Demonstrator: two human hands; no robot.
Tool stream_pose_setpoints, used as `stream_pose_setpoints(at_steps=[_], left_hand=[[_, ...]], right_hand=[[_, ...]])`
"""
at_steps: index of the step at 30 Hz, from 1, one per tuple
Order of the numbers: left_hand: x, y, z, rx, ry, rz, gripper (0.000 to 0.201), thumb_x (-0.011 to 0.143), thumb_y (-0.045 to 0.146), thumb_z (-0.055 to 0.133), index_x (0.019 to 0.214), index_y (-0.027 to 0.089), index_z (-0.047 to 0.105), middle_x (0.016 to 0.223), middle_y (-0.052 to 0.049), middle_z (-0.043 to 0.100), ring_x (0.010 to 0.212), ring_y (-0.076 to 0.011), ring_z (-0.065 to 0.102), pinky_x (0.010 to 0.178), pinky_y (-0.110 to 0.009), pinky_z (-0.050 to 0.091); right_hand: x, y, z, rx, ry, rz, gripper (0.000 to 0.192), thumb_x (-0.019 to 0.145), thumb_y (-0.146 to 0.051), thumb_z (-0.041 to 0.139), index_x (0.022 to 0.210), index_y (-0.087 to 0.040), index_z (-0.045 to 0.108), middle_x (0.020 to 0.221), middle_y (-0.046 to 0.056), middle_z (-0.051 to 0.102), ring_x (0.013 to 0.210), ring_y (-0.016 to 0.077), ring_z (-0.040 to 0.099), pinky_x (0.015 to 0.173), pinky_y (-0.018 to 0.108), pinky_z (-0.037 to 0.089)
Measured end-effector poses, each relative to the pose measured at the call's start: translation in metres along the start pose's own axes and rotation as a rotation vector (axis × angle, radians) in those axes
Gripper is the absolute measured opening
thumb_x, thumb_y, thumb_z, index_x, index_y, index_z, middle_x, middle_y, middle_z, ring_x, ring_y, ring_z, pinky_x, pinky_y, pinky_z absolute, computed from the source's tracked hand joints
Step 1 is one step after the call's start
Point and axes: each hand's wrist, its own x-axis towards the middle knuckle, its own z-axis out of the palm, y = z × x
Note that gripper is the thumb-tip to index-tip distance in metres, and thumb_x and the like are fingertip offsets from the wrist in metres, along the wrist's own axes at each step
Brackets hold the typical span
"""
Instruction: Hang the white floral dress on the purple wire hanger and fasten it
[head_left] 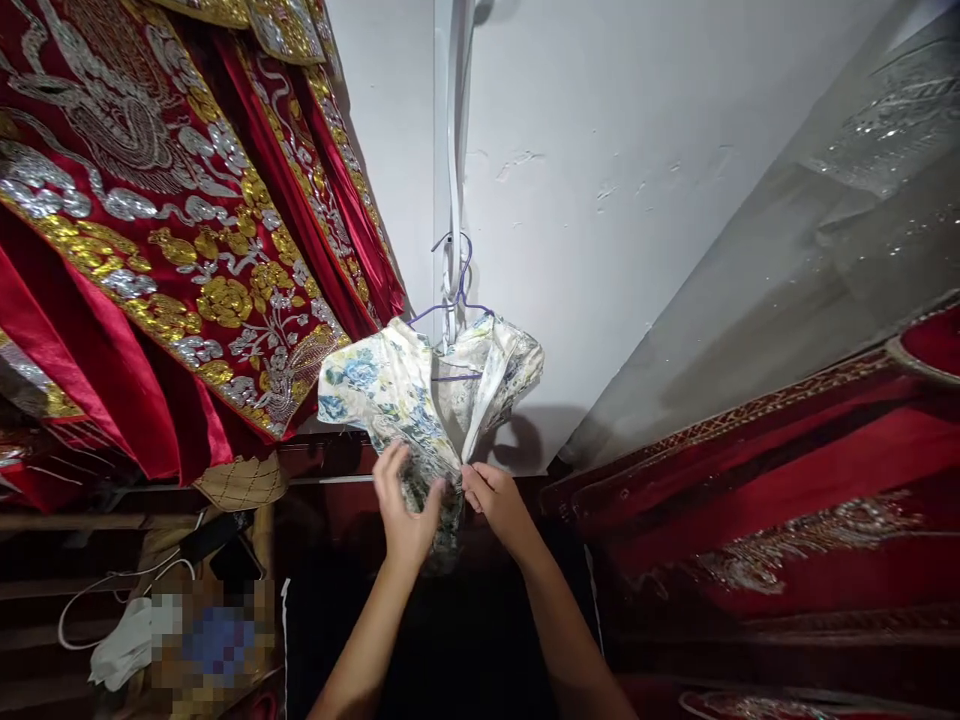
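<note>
A short-sleeved floral garment, cream with blue and yellow flowers, hangs in front of me on a thin purple hanger. Its neckline gapes in a V; whether it is a blouse or a dress, I cannot tell. My right hand pinches the front edge at the bottom of the V. With fingers and thumb apart, my left hand lies against the front of the cloth on the left side. The lower part of the garment falls into shadow behind my hands.
A white pole or strap runs down the white wall to the hanger hook. Red embroidered clothing hangs at left. More red garments and a translucent cover are at right. A wooden stand at lower left holds a cable and cloth.
</note>
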Motion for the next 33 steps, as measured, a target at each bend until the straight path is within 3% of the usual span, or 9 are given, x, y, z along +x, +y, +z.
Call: stream_pose_setpoints(at_steps=[3,7,11,15,19,22,25,29,33], left_hand=[[-0.006,0.005,0.021,-0.102,-0.164,0.041,0.036,0.088,0.026,0.064,0.124,0.024,0.057,0.125,-0.013,0.059,0.121,-0.0276,0.057,0.107,-0.045,0.044],[-0.007,0.004,0.035,-0.234,-0.161,-0.123,0.028,0.09,0.029,0.062,0.117,0.022,0.058,0.102,-0.009,0.068,0.092,-0.0229,0.067,0.086,-0.037,0.054],[0.0,0.003,0.032,-0.209,-0.254,-0.138,0.012,0.091,0.032,0.061,0.098,0.022,0.063,0.09,-0.006,0.069,0.084,-0.0211,0.067,0.077,-0.033,0.053],[0.005,-0.003,0.026,-0.176,-0.271,-0.115,0.013,0.09,0.034,0.061,0.086,0.021,0.063,0.085,-0.006,0.067,0.082,-0.0217,0.064,0.076,-0.033,0.05],[0.008,-0.012,0.025,-0.149,-0.346,-0.052,0.013,0.091,0.033,0.059,0.084,0.021,0.062,0.083,-0.006,0.064,0.079,-0.0215,0.061,0.073,-0.032,0.048],[0.022,-0.009,0.022,-0.108,-0.46,0.033,0.013,0.092,0.03,0.057,0.085,0.021,0.063,0.081,-0.006,0.063,0.075,-0.0206,0.059,0.072,-0.032,0.047],[0.058,0.013,0.017,-0.144,-0.49,0.132,0.016,0.09,0.029,0.061,0.102,0.021,0.067,0.091,-0.007,0.067,0.084,-0.022,0.063,0.08,-0.035,0.05],[0.131,0.066,0.009,-0.223,-0.307,0.312,0.042,0.094,0.029,0.058,0.135,0.024,0.055,0.106,-0.008,0.067,0.095,-0.0214,0.063,0.087,-0.037,0.05],[0.175,0.107,0.007,-0.065,-0.332,0.502,0.021,0.097,0.029,0.054,0.106,0.02,0.07,0.095,-0.006,0.066,0.087,-0.0185,0.061,0.082,-0.032,0.047]], right_hand=[[-0.003,-0.011,-0.004,-0.047,-0.073,0.042,0.038,0.092,-0.046,0.053,0.066,-0.019,0.06,0.044,-0.002,0.051,0.042,0.0121,0.04,0.048,0.027,0.03],[-0.002,-0.03,-0.007,-0.055,-0.157,0.02,0.031,0.09,-0.038,0.054,0.069,-0.018,0.065,0.045,0.0,0.058,0.04,0.0118,0.041,0.045,0.026,0.029],[0.015,-0.06,-0.021,-0.076,-0.149,-0.02,0.025,0.087,-0.034,0.057,0.072,-0.019,0.069,0.047,0.001,0.061,0.038,0.0117,0.043,0.043,0.026,0.031],[0.052,-0.113,-0.036,0.015,-0.082,-0.046,0.025,0.08,-0.04,0.069,0.069,-0.017,0.069,0.048,0.0,0.06,0.036,0.0089,0.041,0.038,0.023,0.031],[0.08,-0.161,-0.033,0.148,-0.016,-0.176,0.034,0.076,-0.047,0.075,0.073,-0.014,0.067,0.051,0.0,0.059,0.038,0.0055,0.041,0.034,0.019,0.026],[0.081,-0.172,-0.026,0.214,0.016,-0.251,0.035,0.078,-0.048,0.074,0.076,-0.014,0.065,0.052,-0.001,0.059,0.038,0.0049,0.041,0.034,0.018,0.026],[0.072,-0.166,-0.022,0.208,-0.005,-0.277,0.034,0.081,-0.049,0.07,0.078,-0.016,0.063,0.051,-0.001,0.058,0.037,0.0058,0.043,0.034,0.018,0.027],[0.059,-0.161,-0.022,0.149,-0.022,-0.289,0.032,0.085,-0.048,0.065,0.076,-0.017,0.062,0.051,-0.001,0.059,0.039,0.0068,0.044,0.037,0.019,0.031],[0.059,-0.161,-0.022,0.097,-0.021,-0.307,0.03,0.087,-0.046,0.061,0.076,-0.018,0.061,0.05,-0.002,0.058,0.039,0.0079,0.042,0.039,0.02,0.03]])
